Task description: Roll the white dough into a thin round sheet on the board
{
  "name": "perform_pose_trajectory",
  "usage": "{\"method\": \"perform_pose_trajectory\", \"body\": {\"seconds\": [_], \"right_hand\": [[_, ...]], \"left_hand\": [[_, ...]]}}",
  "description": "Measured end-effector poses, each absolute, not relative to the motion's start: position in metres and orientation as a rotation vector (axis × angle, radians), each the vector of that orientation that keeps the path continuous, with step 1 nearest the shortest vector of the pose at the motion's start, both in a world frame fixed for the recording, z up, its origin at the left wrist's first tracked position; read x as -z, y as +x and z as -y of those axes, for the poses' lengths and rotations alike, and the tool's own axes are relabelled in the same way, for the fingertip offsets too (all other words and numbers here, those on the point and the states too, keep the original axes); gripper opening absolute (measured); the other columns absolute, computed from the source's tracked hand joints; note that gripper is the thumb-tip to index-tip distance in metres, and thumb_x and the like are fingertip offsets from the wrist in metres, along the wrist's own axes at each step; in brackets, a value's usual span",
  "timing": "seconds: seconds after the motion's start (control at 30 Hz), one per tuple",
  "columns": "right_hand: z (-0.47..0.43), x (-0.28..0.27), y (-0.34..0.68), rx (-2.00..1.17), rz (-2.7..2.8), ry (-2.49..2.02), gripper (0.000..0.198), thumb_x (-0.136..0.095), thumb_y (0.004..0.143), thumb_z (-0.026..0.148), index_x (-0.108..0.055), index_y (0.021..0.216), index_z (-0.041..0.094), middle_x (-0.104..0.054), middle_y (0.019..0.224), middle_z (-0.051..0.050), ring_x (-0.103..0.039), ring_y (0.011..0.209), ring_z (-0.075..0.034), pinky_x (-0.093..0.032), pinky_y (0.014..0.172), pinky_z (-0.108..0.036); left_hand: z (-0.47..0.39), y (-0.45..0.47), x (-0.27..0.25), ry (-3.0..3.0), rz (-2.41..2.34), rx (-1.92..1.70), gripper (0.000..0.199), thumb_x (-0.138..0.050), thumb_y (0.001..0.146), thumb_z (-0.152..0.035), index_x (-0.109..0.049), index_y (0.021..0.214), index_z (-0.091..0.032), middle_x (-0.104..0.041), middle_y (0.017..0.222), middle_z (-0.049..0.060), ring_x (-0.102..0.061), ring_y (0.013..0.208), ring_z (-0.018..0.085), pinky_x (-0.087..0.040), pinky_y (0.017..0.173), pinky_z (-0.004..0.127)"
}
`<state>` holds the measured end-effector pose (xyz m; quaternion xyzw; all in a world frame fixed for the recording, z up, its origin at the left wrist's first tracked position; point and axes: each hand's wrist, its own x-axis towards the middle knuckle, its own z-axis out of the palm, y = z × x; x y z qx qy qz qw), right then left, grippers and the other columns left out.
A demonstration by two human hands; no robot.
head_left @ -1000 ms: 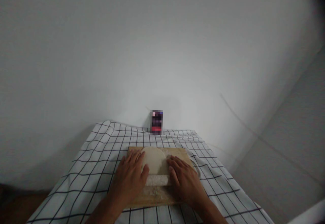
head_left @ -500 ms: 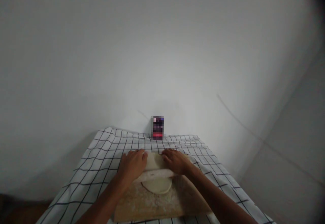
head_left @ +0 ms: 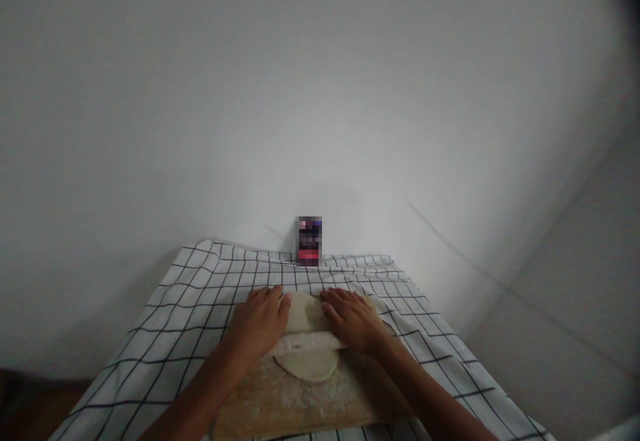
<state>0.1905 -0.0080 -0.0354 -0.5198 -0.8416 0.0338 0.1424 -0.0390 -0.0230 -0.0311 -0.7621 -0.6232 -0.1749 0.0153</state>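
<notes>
A pale, floury rolling pin (head_left: 307, 343) lies crosswise over a flat sheet of dough (head_left: 303, 311). The rounded near edge of the dough shows on my side of the pin. My left hand (head_left: 260, 318) bears down over the left part of the pin, palm on it and fingers pointing forward. Over the right part, my right hand (head_left: 353, 318) presses the same way, its thumb angled inward above the dough. Both ends of the pin are hidden under my hands. Beneath everything is a flour-dusted wooden board (head_left: 300, 411).
A white cloth with black grid lines (head_left: 175, 314) covers the table. At its back edge a pixelated dark upright object with a red band (head_left: 309, 241) stands near the grey-white wall (head_left: 320, 108). A thin line crosses the wall on the right.
The view has shifted slightly, so the table's back edge sits higher. My hands stay over the rolling pin; the fingers of my right hand look a little straighter.
</notes>
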Motion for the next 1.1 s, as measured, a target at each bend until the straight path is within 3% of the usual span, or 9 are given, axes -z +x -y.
{"method": "perform_pose_trajectory", "body": {"seconds": [0.2, 0.4, 0.63, 0.73, 0.9, 1.1], "right_hand": [[0.026, 0.046, 0.195, -0.02, 2.37, -1.483, 0.042, -0.036, 0.107, 0.034, -0.06, 0.139, 0.021, -0.058, 0.149, -0.013, -0.048, 0.142, -0.028, -0.036, 0.117, -0.051], [0.065, 0.049, 0.191, 0.034, 2.302, -1.503, 0.043, -0.037, 0.106, 0.034, -0.06, 0.14, 0.02, -0.058, 0.15, -0.011, -0.049, 0.141, -0.029, -0.037, 0.118, -0.05], [0.055, 0.038, 0.19, -0.051, 2.358, -1.484, 0.046, -0.036, 0.106, 0.039, -0.06, 0.141, 0.021, -0.057, 0.15, -0.011, -0.049, 0.141, -0.026, -0.036, 0.119, -0.046], [0.028, 0.032, 0.189, -0.085, 2.414, -1.481, 0.047, -0.032, 0.107, 0.042, -0.063, 0.137, 0.023, -0.059, 0.148, -0.011, -0.049, 0.142, -0.025, -0.037, 0.117, -0.044], [-0.006, 0.026, 0.184, -0.132, 2.423, -1.461, 0.046, -0.031, 0.107, 0.042, -0.068, 0.126, 0.023, -0.064, 0.141, -0.011, -0.056, 0.135, -0.025, -0.042, 0.111, -0.041], [0.0, 0.029, 0.187, -0.131, 2.442, -1.42, 0.044, -0.033, 0.108, 0.042, -0.068, 0.127, 0.023, -0.064, 0.14, -0.012, -0.054, 0.136, -0.028, -0.042, 0.112, -0.047]], "left_hand": [[0.032, -0.041, 0.045, -2.335, 1.817, 0.703, 0.036, -0.035, 0.105, -0.036, -0.065, 0.114, -0.019, -0.072, 0.115, 0.013, -0.062, 0.121, 0.027, -0.051, 0.101, 0.044], [0.049, -0.046, 0.063, -2.28, 1.623, 0.85, 0.036, -0.036, 0.105, -0.037, -0.062, 0.125, -0.022, -0.069, 0.124, 0.013, -0.06, 0.123, 0.028, -0.053, 0.102, 0.048], [0.048, -0.045, 0.06, -2.298, 1.663, 0.613, 0.033, -0.043, 0.102, -0.028, -0.068, 0.124, -0.024, -0.064, 0.138, 0.015, -0.055, 0.131, 0.034, -0.055, 0.096, 0.056], [0.039, -0.041, 0.043, -2.284, 1.803, 0.465, 0.035, -0.043, 0.102, -0.026, -0.069, 0.125, -0.025, -0.066, 0.134, 0.017, -0.059, 0.126, 0.038, -0.055, 0.091, 0.061], [0.028, -0.038, 0.019, -2.324, 1.86, 0.275, 0.036, -0.039, 0.104, -0.025, -0.068, 0.126, -0.026, -0.071, 0.123, 0.014, -0.067, 0.11, 0.036, -0.054, 0.087, 0.063], [0.031, -0.034, 0.024, -2.307, 1.964, 0.391, 0.037, -0.036, 0.106, -0.035, -0.069, 0.117, -0.021, -0.072, 0.117, 0.016, -0.063, 0.118, 0.036, -0.052, 0.092, 0.06]]}}
